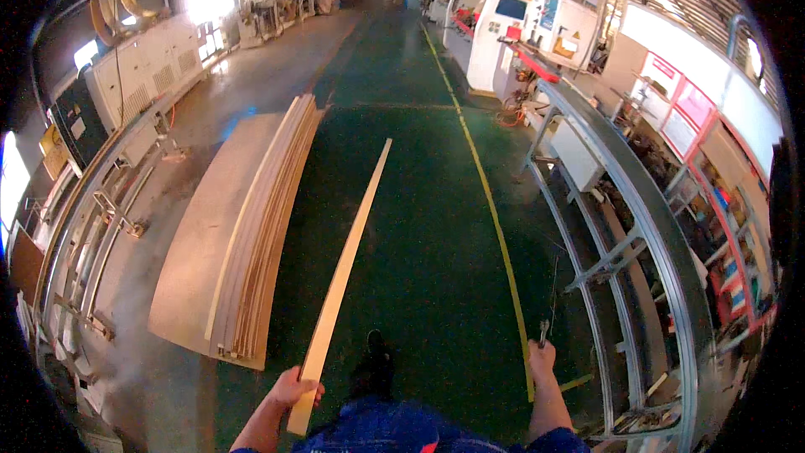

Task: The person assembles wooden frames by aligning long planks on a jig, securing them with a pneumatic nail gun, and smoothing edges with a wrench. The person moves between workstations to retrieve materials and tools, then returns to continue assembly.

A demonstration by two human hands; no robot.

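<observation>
A long, pale wooden strip (pixel 342 273) is in the grip of my left hand (pixel 295 388), close to its near end. Its far end points away from me over the green floor, tapering with distance. My right hand (pixel 542 359) is held out to the right, its fingers closed round a small metal tool (pixel 544 332). Only the shiny tip of that tool sticks out above the fist, so its exact kind does not show. To the left of the strip lies a stack of long wooden strips (pixel 267 235) on a broad brown sheet (pixel 205 226).
A metal roller rack (pixel 662 273) with lower rails runs along my right. Beyond it stands a white machine (pixel 496 42) with a screen. At the left are metal stands (pixel 105 201) and white cabinets (pixel 142 80). A yellow line (pixel 486 176) marks the green floor.
</observation>
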